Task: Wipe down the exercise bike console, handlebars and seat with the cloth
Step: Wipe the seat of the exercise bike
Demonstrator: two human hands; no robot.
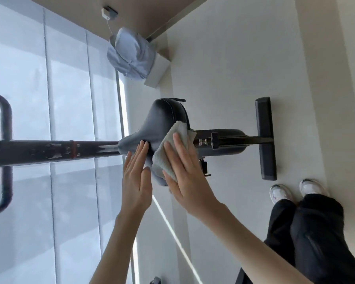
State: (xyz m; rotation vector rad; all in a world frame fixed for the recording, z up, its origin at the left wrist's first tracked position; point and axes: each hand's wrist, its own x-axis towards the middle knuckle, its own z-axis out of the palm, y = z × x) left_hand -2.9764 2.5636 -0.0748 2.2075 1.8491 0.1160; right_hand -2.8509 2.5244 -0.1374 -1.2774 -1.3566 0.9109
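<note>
Two-handed pressing of white terry cloth onto grey padded bike seat, right hand with fingers straight, left hand flat alongside; next, likely sweeping the uncovered top

The place looks like a room in a home set aside for exercise: an exercise bike stands on a pale, smooth floor, its black stabiliser bar resting flat on it. Right behind the bike runs a tall window covered by translucent blinds that let in soft daylight. Beyond the bike, near the wall, a pale blue garment lies bundled on a white box, and just beside the stabiliser bar the person stands in white trainers.
</note>
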